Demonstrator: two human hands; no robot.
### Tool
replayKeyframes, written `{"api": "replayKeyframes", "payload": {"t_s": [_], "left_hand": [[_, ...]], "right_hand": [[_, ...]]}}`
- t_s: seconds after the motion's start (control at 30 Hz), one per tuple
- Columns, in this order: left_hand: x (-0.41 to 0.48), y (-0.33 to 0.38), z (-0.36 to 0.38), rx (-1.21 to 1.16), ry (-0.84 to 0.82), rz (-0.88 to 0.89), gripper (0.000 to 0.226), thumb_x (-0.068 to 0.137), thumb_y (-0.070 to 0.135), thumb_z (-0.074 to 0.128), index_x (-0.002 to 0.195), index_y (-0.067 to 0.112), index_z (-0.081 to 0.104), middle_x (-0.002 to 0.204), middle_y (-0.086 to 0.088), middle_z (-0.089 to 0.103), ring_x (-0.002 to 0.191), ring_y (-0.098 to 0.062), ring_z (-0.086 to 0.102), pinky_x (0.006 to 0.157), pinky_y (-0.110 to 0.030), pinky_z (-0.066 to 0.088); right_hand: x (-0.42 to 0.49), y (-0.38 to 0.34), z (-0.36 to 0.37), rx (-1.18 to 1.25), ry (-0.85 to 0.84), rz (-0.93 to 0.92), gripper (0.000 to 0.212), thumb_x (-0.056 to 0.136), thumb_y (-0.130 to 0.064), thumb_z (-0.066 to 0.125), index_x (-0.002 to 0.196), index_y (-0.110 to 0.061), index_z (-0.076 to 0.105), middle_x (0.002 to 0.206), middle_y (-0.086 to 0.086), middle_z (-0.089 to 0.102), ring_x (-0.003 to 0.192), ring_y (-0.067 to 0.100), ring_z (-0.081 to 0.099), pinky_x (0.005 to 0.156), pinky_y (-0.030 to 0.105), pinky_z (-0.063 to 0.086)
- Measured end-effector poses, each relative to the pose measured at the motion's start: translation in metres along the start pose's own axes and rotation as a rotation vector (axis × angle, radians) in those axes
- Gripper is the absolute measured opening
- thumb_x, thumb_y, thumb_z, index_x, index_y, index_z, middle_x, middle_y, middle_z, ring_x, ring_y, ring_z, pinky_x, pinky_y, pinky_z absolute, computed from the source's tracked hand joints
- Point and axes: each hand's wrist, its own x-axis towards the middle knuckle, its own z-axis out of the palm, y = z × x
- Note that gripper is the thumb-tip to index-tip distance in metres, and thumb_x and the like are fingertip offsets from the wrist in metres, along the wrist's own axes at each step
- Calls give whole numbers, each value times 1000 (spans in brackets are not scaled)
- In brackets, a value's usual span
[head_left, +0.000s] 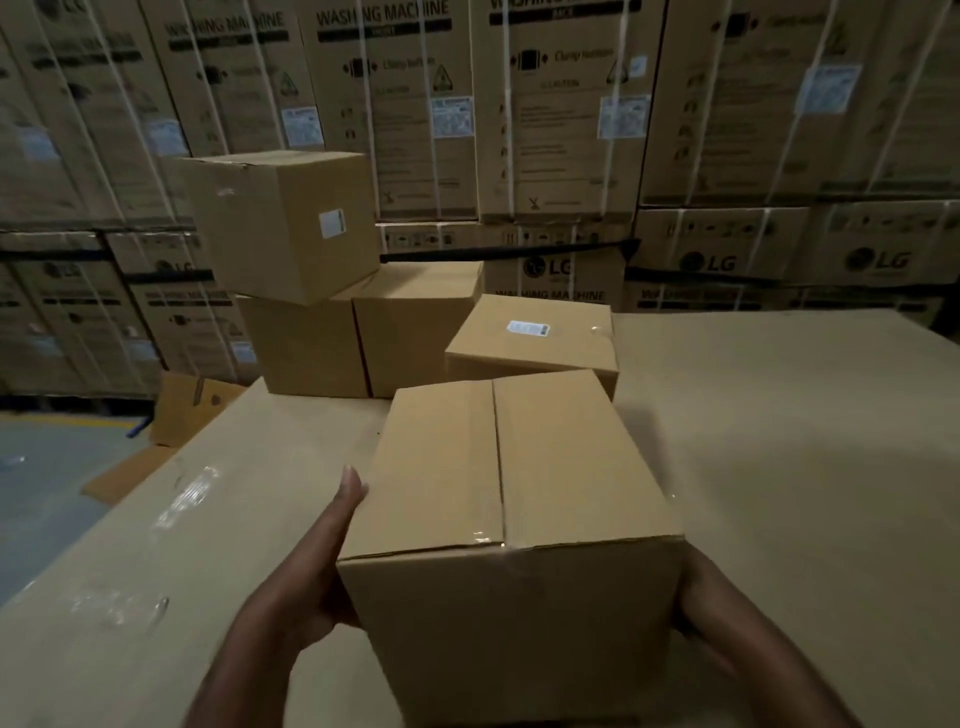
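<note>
A taped brown cardboard box (511, 519) is carried between both hands in front of me, above a wide cardboard-covered surface (779, 467). My left hand (324, 561) presses flat against the box's left side, thumb pointing up along the edge. My right hand (698, 603) presses against its right side, fingers mostly hidden behind the box. Whether the box touches the surface below cannot be seen.
Just beyond sits a labelled box (535, 338), left of it a larger box (363, 338) with a tilted box (283, 223) on top. Stacked washing machine cartons (561, 130) form a wall behind. Grey floor (47, 493) and loose flat cardboard (192, 410) lie left.
</note>
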Motion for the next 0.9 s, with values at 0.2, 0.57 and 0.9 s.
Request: {"api": "replayKeyframes", "payload": {"t_s": [0.2,0.57,0.9], "left_hand": [[-29,-4,13,-18,-6,120,49,85,42,62,119,7,65,90,-18,75,75,-28,73,66,-37,52],[-46,-19,29,157,-253,514,77,77,-12,69,145,19,51,142,-5,60,134,-24,54,104,-47,45],[-23,-33,49,35,-137,287,68,80,77,52,126,30,67,118,-7,72,104,-26,71,79,-44,57]], "right_hand": [[-19,-7,-13,-1,-78,-83,33,103,-43,39,99,-33,69,95,-9,77,100,16,63,92,43,48],[-37,-20,-63,503,-49,-125,92,81,-86,22,96,-18,82,106,17,75,97,36,72,90,52,54],[-47,4,-39,368,25,-142,59,102,-38,40,63,-15,78,65,9,72,50,20,67,45,26,54]]}}
